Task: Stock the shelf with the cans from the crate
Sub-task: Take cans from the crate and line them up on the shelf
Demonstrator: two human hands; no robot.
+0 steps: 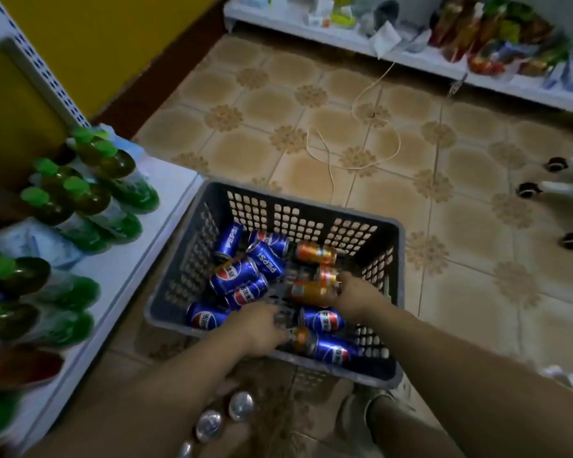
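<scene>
As the right grip [358, 294] curls round an orange can [306, 292] in the crate [361, 371], the left grip [262, 325] unreadable, a shallow hold might drop it.

Cans [267, 264] in crate [311, 223], right of shelf [166, 200]

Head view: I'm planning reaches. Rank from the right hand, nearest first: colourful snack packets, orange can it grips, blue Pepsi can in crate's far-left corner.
1. Orange can, in the right hand.
2. Blue Pepsi can, far-left in crate.
3. Colourful snack packets, far shelf.
</scene>
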